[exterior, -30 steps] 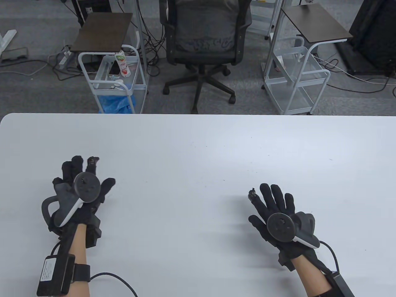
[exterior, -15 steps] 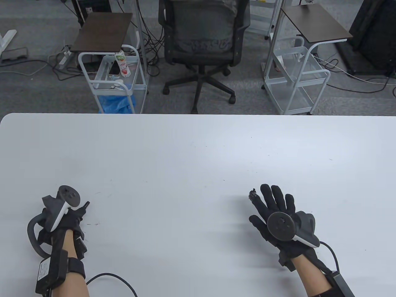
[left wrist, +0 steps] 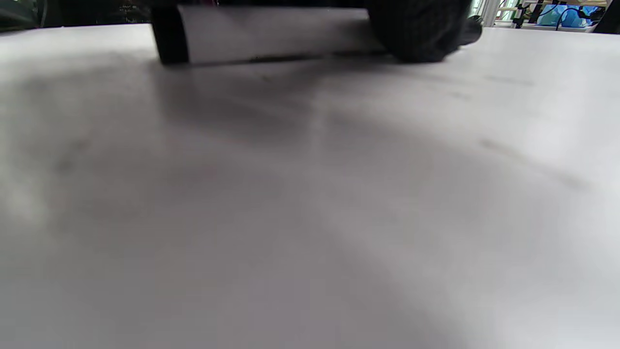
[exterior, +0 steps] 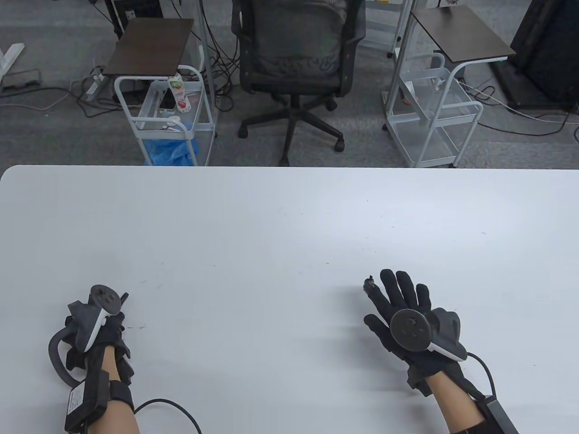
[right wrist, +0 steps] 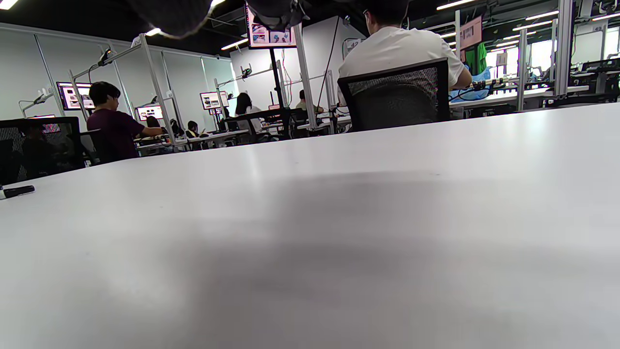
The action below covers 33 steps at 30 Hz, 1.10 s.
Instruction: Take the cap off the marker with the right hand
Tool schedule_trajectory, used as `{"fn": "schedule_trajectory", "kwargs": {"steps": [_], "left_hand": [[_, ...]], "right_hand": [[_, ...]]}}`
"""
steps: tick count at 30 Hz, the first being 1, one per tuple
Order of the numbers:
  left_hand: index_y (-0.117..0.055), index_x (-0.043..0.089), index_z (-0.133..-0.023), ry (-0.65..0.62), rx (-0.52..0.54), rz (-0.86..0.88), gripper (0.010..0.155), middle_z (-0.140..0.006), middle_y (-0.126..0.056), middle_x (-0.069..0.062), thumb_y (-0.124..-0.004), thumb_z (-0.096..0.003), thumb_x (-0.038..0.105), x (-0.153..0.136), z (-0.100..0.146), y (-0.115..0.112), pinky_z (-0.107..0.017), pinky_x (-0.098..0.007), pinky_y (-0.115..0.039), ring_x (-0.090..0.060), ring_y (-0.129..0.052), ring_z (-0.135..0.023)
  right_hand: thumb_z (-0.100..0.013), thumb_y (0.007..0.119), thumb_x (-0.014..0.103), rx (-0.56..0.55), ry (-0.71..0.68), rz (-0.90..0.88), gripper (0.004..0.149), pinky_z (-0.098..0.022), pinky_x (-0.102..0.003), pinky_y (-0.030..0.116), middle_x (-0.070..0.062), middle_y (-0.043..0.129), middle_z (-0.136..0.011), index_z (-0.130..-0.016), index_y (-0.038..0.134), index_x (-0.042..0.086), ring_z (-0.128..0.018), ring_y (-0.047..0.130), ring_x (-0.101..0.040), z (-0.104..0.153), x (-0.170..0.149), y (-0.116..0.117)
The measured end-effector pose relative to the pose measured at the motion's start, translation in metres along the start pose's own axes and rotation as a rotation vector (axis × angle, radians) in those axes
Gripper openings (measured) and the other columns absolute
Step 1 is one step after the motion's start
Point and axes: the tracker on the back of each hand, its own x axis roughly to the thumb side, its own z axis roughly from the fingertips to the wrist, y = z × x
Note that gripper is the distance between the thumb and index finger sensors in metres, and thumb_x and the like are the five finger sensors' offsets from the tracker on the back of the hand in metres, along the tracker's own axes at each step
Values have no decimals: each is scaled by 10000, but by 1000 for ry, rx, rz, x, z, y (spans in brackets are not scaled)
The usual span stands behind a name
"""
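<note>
The big white table [exterior: 289, 217] has two hands in black gloves on it, both near the front edge. The left hand [exterior: 97, 332] is by the front left corner. It is turned on its side and curled around a marker with a white body and black ends [left wrist: 271, 34]. In the left wrist view the marker lies flat on the tabletop, and the black glove fingers [left wrist: 416, 29] wrap over one end of it. From above, only a small dark tip of the marker [exterior: 123, 296] pokes out past the hand. I cannot tell if the cap is on that end. The grey and white tracker [exterior: 95, 312] sits on the back of this hand.

The right hand [exterior: 402, 312] is nearer the front right corner, well apart from the left hand. It lies flat with its fingers spread wide and holds nothing. A round dark tracker [exterior: 409, 330] is strapped on top of it.

Past the far edge of the table stand a black office chair [exterior: 296, 54] and two white wire carts [exterior: 167, 117]
</note>
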Motion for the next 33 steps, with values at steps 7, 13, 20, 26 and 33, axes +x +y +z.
{"fn": "schedule_trajectory", "kwargs": {"steps": [7, 13, 20, 26, 33], "left_hand": [[-600, 179, -1049, -19, -23, -14, 528, -1049, -615, -38, -650, -559, 370, 4, -1, -1, -842, -551, -484, -251, -624, -925], [-606, 166, -1039, -33, 30, -3, 526, -1070, -676, -96, -627, -549, 355, 3, 7, 7, -805, -564, -600, -278, -719, -931], [-579, 163, -1046, -161, 130, 42, 528, -1038, -779, -73, -614, -551, 342, 26, 34, 44, -773, -551, -669, -272, -819, -907], [-586, 162, -1048, -324, 218, 61, 528, -1013, -793, -43, -620, -552, 340, 63, 67, 83, -787, -563, -638, -261, -817, -899], [-599, 176, -1053, -528, 308, 49, 527, -1007, -800, -26, -622, -555, 347, 111, 114, 115, -798, -571, -623, -251, -819, -899]], "right_hand": [[-595, 540, 497, -8, 4, -1, 708, -727, -699, 182, -229, 154, -1247, -1204, 320, 211, -1086, 160, -503, 1, 0, -2], [-596, 539, 495, -23, 9, -20, 706, -726, -698, 176, -231, 152, -1246, -1203, 319, 211, -1082, 147, -504, 2, -2, -5], [-596, 538, 496, -10, 8, -27, 707, -725, -699, 179, -234, 155, -1246, -1204, 318, 209, -1082, 151, -504, 2, -2, -4], [-596, 538, 494, -7, 17, -38, 704, -725, -698, 179, -232, 155, -1246, -1203, 317, 213, -1082, 150, -504, 2, -4, -4], [-596, 538, 495, 1, 23, -47, 706, -725, -699, 179, -234, 159, -1247, -1203, 317, 212, -1082, 152, -505, 1, -5, -4]]}}
